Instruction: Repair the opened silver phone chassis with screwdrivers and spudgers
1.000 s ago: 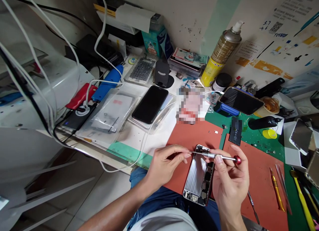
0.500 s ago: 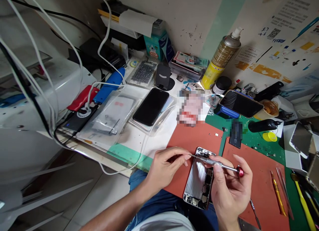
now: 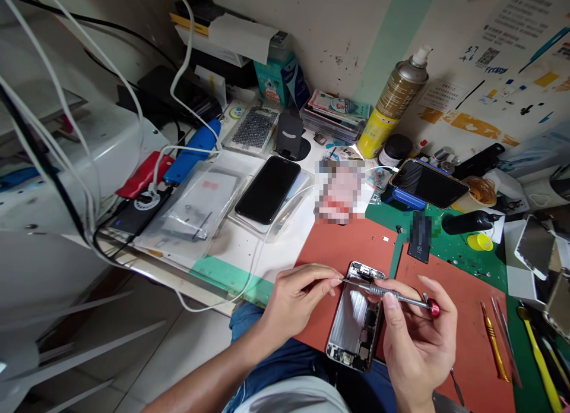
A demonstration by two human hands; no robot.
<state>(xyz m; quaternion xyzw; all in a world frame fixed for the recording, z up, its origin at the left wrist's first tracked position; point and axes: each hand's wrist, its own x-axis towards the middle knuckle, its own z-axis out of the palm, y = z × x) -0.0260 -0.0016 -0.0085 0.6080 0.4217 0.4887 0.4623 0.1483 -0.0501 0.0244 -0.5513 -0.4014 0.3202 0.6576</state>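
Note:
A slim metal screwdriver (image 3: pixel 378 290) with a red end cap lies across the fingers of my right hand (image 3: pixel 416 336), which grips its shaft between thumb and fingers. Its thin tip points left and meets the pinched thumb and forefinger of my left hand (image 3: pixel 300 297). Whatever those left fingertips hold is hidden or too small to make out. Below both hands is an opened phone housing (image 3: pixel 351 324), its silvery inside and small parts facing up. The housing lies tilted at the near edge of the orange mat (image 3: pixel 329 252); my right fingers overlap its upper right edge.
A black battery (image 3: pixel 419 237) lies behind the right-hand mat. To the right are a gold-handled tool (image 3: pixel 494 344), tweezers (image 3: pixel 505 333) and a yellow tool (image 3: pixel 538 353). A phone (image 3: pixel 268 190), a spray can (image 3: pixel 394 104) and a white cable (image 3: pixel 258 252) are farther back and left.
My right hand has shifted slightly right and down, and the screwdriver's red end with it. My left hand keeps its pinch at the tip. The whole view has drifted a little.

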